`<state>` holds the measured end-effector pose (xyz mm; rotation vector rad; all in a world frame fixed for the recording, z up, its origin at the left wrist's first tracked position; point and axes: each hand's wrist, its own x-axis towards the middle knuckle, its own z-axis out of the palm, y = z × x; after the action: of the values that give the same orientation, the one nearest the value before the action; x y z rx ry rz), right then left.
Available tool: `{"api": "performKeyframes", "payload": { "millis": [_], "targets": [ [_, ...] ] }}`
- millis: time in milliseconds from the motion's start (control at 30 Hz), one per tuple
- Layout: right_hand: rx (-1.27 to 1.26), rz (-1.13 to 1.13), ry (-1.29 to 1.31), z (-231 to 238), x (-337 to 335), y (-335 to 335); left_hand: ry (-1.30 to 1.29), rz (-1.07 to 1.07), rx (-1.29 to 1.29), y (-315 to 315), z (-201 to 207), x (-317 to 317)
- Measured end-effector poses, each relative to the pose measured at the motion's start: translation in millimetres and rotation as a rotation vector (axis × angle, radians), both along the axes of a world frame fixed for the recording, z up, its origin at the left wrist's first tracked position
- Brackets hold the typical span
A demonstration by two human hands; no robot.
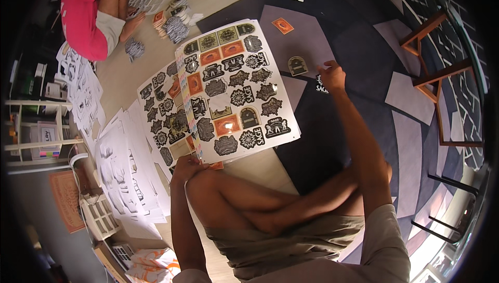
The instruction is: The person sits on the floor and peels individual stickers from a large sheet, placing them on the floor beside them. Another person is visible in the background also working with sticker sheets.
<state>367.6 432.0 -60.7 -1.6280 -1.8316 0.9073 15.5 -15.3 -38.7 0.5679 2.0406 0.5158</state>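
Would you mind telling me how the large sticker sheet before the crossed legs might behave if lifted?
The large sticker sheet would probably bend, as it looks thin and broad. It is likely light for its size, resembling paper. The glare on its surface suggests it may be slippery.

Left hand (188,168) at lower left corner of sticker sheet (228,97), gripping it; right hand (331,76) above dark carpet (358,49), by black-and-white sticker (321,87), hold unclear; arched sticker (298,66) just beside; orange sticker (283,25) farther up; loose white sheets (122,174) left.
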Motion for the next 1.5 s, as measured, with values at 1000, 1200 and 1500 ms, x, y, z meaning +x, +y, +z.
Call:
{"api": "performKeyframes", "payload": {
  "millis": [1000,1200,1500],
  "targets": [
    [-0.051,0.14,-0.246,-31.9,34.0,-10.4,0.105,0.479,0.415,-95.3,13.7,10.0],
    [0.04,0.257,0.294,-60.9,55.6,45.4,-0.099,0.688,0.658,-100.9,19.5,25.7],
    [0.449,0.191,-0.459,-53.3,53.2,65.9,-0.089,0.795,0.655,-88.6,32.8,41.4]
  ]
}}
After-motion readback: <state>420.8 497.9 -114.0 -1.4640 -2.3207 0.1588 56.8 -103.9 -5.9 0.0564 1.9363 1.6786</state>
